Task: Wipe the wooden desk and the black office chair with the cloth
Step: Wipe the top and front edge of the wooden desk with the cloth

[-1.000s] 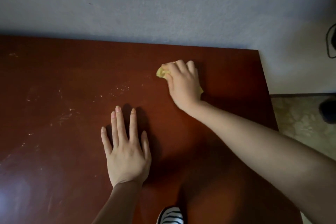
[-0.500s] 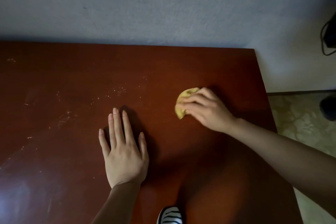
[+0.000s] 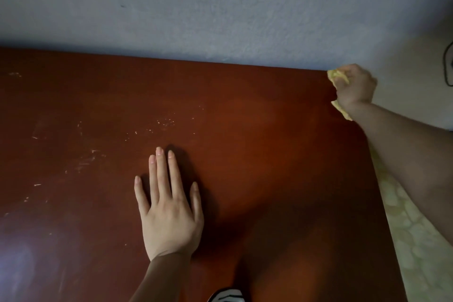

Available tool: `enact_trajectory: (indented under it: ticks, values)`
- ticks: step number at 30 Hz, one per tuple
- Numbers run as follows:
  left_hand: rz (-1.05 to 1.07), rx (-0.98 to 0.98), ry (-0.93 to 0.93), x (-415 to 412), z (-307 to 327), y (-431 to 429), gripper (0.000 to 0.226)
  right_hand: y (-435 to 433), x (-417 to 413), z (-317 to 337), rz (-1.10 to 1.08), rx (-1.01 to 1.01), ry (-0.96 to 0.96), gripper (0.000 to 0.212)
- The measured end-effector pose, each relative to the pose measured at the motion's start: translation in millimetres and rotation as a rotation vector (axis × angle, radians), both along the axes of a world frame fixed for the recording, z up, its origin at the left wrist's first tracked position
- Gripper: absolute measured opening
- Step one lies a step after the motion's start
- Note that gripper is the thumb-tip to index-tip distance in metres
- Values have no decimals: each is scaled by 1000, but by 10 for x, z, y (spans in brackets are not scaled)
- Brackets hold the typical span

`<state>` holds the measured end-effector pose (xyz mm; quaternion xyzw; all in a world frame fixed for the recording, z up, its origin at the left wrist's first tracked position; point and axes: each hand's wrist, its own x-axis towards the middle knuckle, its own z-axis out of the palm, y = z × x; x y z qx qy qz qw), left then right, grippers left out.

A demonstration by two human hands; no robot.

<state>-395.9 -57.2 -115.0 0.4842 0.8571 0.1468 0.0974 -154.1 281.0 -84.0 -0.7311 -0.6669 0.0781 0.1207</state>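
Cloth (image 3: pixel 337 75): yellow, bunched in my right hand (image 3: pixel 355 86), fingers curled round it, at the tabletop's (image 3: pixel 257 110) far right corner against the wall (image 3: pixel 220 7). Left hand (image 3: pixel 169 208): flat, fingers spread, resting mid-tabletop. Pale specks (image 3: pixel 164 122) lie well left of the cloth, nearer my left hand.

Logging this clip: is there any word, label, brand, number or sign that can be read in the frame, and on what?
None can be read.
The wooden desk bears only pale scratches and specks, no lettering.
The yellow cloth gripped by the right hand, the flat left hand, the grey wall and the black-and-white striped item at the bottom edge show no print.
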Motion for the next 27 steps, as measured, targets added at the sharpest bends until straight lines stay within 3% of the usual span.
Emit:
enact_trajectory:
  ticks: [3,6,18,22,27]
  values:
    - [-4,-3,5,10,-1,8,64,10,-185,-32,-211,44,22,28]
    - [-2,-6,-1,16,2,18,63,-97,-381,-81,-201,121,29,29]
    - [-1,-17,26,-12,10,12,64,-761,-1731,-99,437,180,98,27]
    - [2,-16,31,-19,-1,2,65,-1112,-2196,-88,744,188,178,24]
    - [3,-29,35,-24,3,7,65,-1512,-2340,-121,1062,188,225,23]
